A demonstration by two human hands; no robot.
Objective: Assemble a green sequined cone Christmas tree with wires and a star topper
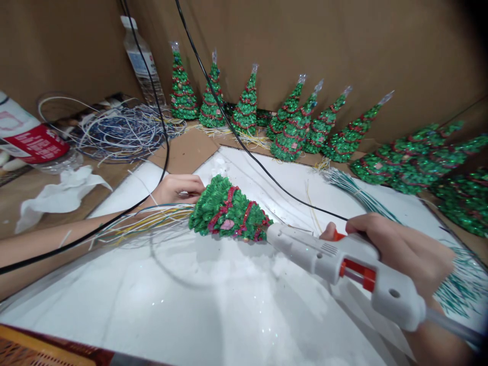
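My right hand [396, 249] is wrapped round a grey-white hot glue gun [316, 249] with a red trigger and a glue stick in its back. The gun's nozzle points left, up against the narrow end of a small green Christmas tree [229, 211] with red glitter garland. The tree lies tilted on its side over the white board [160, 305]. At its wide base my left hand [177, 189] is closed, holding it there; the fingertips are partly hidden behind the tree. A bundle of white and yellow wires [152, 221] runs out of the base across my left forearm.
Several finished-looking trees [244, 101] stand along the cardboard wall. Tangled wire [122, 129], a clear bottle [143, 63], a red-labelled bottle [34, 137] and crumpled tissue [68, 190] lie left. Green wires [354, 188] lie right. A black cable [244, 147] hangs across the workspace.
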